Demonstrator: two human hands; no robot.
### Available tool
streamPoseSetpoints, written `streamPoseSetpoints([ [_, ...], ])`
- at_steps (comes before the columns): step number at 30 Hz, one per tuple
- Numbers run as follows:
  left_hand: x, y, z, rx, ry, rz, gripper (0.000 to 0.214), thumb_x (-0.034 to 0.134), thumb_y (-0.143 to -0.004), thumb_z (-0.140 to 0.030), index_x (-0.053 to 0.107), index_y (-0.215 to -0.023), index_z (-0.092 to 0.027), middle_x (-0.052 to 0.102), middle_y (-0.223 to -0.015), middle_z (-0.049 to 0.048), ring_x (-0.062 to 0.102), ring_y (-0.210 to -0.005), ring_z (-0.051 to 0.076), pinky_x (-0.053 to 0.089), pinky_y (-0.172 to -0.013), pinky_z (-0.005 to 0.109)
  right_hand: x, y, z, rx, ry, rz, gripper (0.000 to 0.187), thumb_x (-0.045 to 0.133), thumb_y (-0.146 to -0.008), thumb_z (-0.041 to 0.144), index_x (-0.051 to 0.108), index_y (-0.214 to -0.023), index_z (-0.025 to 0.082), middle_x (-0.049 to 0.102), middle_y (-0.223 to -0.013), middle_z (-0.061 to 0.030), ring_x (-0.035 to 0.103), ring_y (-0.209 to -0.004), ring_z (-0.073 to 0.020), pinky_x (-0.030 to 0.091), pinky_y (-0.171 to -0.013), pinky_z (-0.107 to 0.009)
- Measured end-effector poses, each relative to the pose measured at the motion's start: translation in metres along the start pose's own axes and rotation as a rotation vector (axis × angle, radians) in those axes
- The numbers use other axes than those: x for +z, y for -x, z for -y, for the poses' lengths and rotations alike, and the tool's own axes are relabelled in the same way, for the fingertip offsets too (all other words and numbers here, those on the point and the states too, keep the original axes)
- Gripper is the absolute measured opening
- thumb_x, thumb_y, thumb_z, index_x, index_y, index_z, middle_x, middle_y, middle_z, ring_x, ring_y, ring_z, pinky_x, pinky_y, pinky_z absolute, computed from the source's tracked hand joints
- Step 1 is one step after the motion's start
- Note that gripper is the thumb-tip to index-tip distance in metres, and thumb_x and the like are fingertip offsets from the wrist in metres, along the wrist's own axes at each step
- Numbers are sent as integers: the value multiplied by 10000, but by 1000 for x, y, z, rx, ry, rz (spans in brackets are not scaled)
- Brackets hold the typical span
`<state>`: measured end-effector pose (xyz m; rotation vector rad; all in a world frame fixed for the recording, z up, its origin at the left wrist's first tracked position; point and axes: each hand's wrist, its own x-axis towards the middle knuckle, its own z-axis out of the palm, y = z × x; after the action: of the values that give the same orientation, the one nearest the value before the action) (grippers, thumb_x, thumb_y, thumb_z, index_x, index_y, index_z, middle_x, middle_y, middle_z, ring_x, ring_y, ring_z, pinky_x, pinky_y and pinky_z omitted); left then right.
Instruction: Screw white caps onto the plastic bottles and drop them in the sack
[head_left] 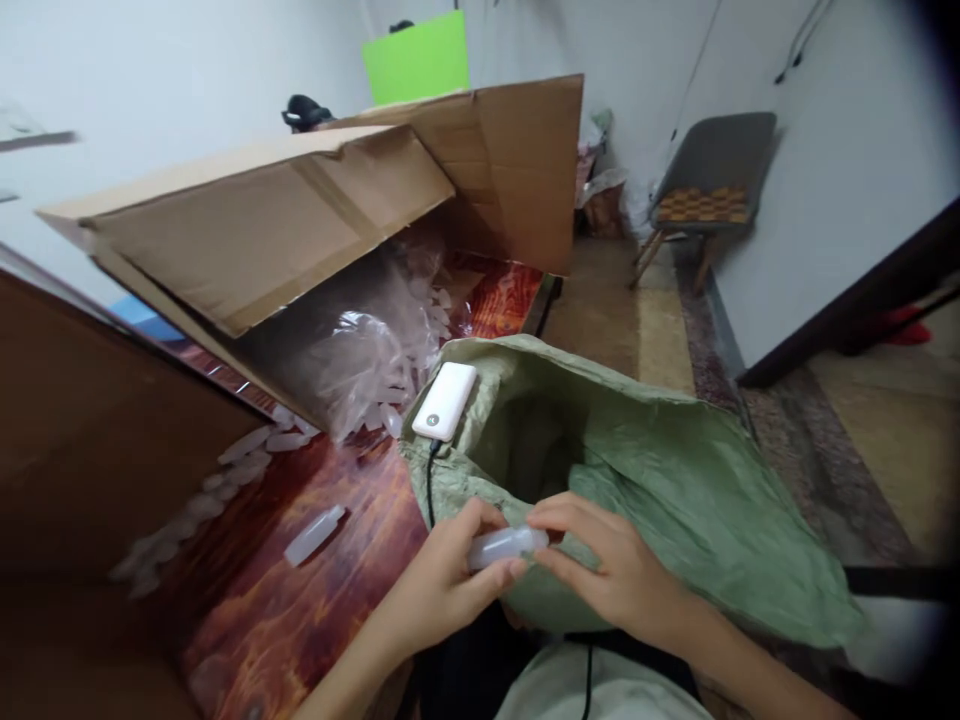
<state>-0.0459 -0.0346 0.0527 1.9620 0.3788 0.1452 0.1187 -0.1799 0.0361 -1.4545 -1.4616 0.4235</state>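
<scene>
Near: left hand (442, 585), right hand (607, 575) — fingertips of both pinched on one small clear bottle (506, 546), above near rim of green sack (675, 480). Risk: light pinch, bottle may slip; power bank (445, 400) perched on sack's left rim may slide if sack shifts. Sack contents not discernible. Far left — tipped cardboard box (262, 220), plastic bag (360, 350) spilling bottles (247, 445) onto table (315, 610).

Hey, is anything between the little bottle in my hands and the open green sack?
Nothing visible. The left hand and right hand hold the plastic bottle at the rim of the green sack; the power bank lies aside.
</scene>
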Motion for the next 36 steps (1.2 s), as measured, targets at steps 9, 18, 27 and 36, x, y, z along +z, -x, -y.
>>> streamPoseSetpoints([
  [9,15,-40,8,-95,292,249,513,427,-951,-539,537,-645,-143,430,-564,-32,378,-526,91,275,-522,217,-17,28,12,-29,200,-61,294,500,-944,83,534,-1212,199,600,-1155,-65,575,-1107,-128,482,-976,-224],
  [18,8,-21,6,-152,194,247,564,392,-962,-545,497,-573,-150,437,-528,-26,406,-526,98,280,-520,222,-5,26,20,138,154,33,187,481,-996,350,584,-1055,206,626,-882,-22,601,-775,-139,505,-686,-254],
  [27,0,-16,-2,-161,139,243,554,399,-950,-551,453,-558,-164,403,-495,-35,380,-494,93,259,-490,225,5,27,30,338,40,55,102,593,-928,323,595,-1008,259,638,-770,39,606,-667,-119,482,-581,-215],
  [36,-3,-10,-8,-215,225,320,599,393,-925,-621,436,-541,-164,398,-468,-32,351,-459,80,244,-454,216,6,24,41,-31,342,53,186,423,-1012,335,553,-992,203,624,-805,-29,594,-730,-173,479,-673,-322],
])
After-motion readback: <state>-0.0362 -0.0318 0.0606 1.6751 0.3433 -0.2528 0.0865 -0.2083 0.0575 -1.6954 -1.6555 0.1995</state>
